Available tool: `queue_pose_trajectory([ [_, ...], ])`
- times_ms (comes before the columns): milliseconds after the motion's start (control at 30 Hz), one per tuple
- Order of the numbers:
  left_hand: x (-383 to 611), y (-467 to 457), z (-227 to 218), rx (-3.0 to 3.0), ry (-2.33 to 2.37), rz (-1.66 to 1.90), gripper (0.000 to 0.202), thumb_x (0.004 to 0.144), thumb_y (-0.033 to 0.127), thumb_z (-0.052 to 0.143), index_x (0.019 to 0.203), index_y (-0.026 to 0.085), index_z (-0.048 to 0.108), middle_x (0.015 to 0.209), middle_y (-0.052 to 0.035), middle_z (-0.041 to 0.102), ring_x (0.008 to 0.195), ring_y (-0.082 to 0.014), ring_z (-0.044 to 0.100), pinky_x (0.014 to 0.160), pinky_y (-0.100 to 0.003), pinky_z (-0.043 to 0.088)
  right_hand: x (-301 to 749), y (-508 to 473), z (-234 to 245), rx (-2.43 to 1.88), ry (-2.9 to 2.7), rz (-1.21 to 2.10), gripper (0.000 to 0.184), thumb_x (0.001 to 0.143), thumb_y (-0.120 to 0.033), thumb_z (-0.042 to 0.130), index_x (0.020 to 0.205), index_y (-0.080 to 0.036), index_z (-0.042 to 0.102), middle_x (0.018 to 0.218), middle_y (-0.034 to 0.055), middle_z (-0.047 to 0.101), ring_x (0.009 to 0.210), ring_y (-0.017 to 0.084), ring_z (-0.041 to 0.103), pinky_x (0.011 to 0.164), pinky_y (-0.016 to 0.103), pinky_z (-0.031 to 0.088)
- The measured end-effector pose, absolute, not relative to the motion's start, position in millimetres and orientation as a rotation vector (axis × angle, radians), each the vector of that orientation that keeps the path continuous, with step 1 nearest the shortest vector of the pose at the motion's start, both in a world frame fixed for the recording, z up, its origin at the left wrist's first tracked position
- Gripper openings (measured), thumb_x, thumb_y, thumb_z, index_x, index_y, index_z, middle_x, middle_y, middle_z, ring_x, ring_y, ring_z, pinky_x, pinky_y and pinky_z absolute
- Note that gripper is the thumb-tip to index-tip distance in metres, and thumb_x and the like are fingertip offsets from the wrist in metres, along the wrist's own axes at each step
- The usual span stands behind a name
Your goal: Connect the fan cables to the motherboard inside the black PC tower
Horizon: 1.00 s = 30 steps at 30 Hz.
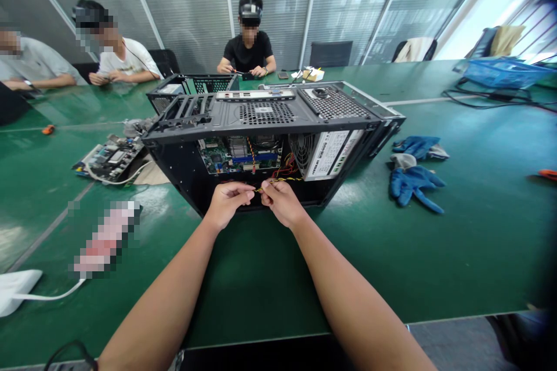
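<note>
An open black computer case (270,122) lies on its side on the green table (435,255), showing its motherboard (237,156), a fan and a power supply (331,153). A thin yellow-and-black cable (278,181) runs out of the case's bundle of red and yellow wires. My left hand (228,200) and my right hand (281,200) meet right in front of the case's lower edge, both closed in a pinch on this cable, fingertips almost touching.
A loose circuit board (113,156) with a white cable lies left of the case. Blue work gloves (413,182) lie to the right. A blue basket (500,72) and black cables sit far right. Three people sit at the far side. A white device (17,290) rests near left.
</note>
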<state>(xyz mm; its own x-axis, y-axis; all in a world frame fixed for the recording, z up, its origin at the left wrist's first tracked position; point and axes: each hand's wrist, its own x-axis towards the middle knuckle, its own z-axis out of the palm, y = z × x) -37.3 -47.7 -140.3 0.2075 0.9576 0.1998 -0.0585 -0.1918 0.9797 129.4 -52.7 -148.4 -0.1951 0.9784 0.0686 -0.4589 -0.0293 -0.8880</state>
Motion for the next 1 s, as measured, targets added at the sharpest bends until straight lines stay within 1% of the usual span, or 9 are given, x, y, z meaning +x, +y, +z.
queue_pose_trajectory([
  [167, -38, -48, -138, 1.348, 0.918, 1.137, 0.03, 0.072, 0.04, 0.079, 0.084, 0.013, 0.073, 0.059, 0.0004, 0.063, 0.05, -0.0081, 0.053, 0.05, -0.022, 0.042, 131, -49, -151, -0.726, -1.113, 1.466, 0.041, 0.078, -0.049, 0.07, 0.061, -0.017, 0.051, 0.058, -0.0047, 0.042, 0.051, 0.007, 0.034, 0.052, 0.026, 0.023],
  [267, -39, -47, -138, 1.374, 0.927, 1.108, 0.032, 0.076, 0.043, 0.075, 0.086, 0.013, 0.069, 0.06, 0.0007, 0.062, 0.05, -0.0086, 0.053, 0.05, -0.022, 0.043, 131, -48, -151, -0.735, -1.154, 1.433, 0.041, 0.08, -0.048, 0.068, 0.06, -0.017, 0.051, 0.063, -0.0039, 0.043, 0.052, 0.006, 0.035, 0.052, 0.026, 0.024],
  [367, -38, -47, -138, 1.594, 0.971, 1.143, 0.027, 0.084, 0.041, 0.067, 0.091, 0.015, 0.067, 0.061, 0.0014, 0.06, 0.053, -0.0099, 0.055, 0.054, -0.023, 0.046, 130, -47, -151, -0.782, -1.145, 1.402, 0.044, 0.08, -0.05, 0.067, 0.058, -0.016, 0.05, 0.066, -0.0032, 0.043, 0.052, 0.006, 0.035, 0.05, 0.026, 0.024],
  [500, -37, -49, -138, 2.135, 1.117, 1.295, 0.018, 0.091, 0.032, 0.058, 0.091, 0.017, 0.069, 0.077, -0.0029, 0.065, 0.067, -0.0128, 0.06, 0.063, -0.026, 0.05, 128, -46, -153, -0.856, -1.128, 1.338, 0.045, 0.08, -0.054, 0.065, 0.058, -0.016, 0.052, 0.064, -0.0034, 0.042, 0.05, 0.006, 0.034, 0.049, 0.026, 0.024],
  [600, -38, -49, -141, 2.479, 1.117, 1.415, 0.015, 0.091, 0.03, 0.061, 0.094, 0.018, 0.07, 0.087, -0.0055, 0.066, 0.078, -0.0151, 0.063, 0.072, -0.03, 0.054, 127, -45, -154, -0.879, -1.124, 1.305, 0.045, 0.079, -0.056, 0.066, 0.059, -0.016, 0.053, 0.064, -0.003, 0.043, 0.051, 0.007, 0.035, 0.048, 0.026, 0.025],
  [700, -40, -48, -147, 2.693, 1.1, 1.444, 0.019, 0.087, 0.033, 0.067, 0.097, 0.017, 0.069, 0.092, -0.0082, 0.066, 0.082, -0.0176, 0.065, 0.074, -0.032, 0.056, 126, -45, -155, -0.905, -1.117, 1.307, 0.045, 0.078, -0.057, 0.065, 0.06, -0.017, 0.054, 0.061, -0.0035, 0.042, 0.05, 0.007, 0.034, 0.047, 0.026, 0.023],
  [867, -40, -47, -151, 2.835, 1.167, 1.405, 0.014, 0.09, 0.028, 0.062, 0.095, 0.018, 0.07, 0.09, -0.0081, 0.067, 0.082, -0.0181, 0.065, 0.075, -0.033, 0.056, 125, -44, -155, -0.931, -1.092, 1.342, 0.046, 0.076, -0.059, 0.066, 0.061, -0.017, 0.053, 0.057, -0.0048, 0.04, 0.046, 0.007, 0.031, 0.046, 0.026, 0.019],
  [1000, -40, -50, -147, 2.859, 1.223, 1.401, 0.013, 0.09, 0.028, 0.062, 0.093, 0.019, 0.07, 0.084, -0.0057, 0.071, 0.076, -0.0178, 0.066, 0.073, -0.033, 0.055, 125, -45, -154, -0.958, -1.076, 1.332, 0.046, 0.076, -0.058, 0.066, 0.059, -0.017, 0.053, 0.056, -0.0037, 0.042, 0.046, 0.006, 0.033, 0.046, 0.025, 0.019],
])
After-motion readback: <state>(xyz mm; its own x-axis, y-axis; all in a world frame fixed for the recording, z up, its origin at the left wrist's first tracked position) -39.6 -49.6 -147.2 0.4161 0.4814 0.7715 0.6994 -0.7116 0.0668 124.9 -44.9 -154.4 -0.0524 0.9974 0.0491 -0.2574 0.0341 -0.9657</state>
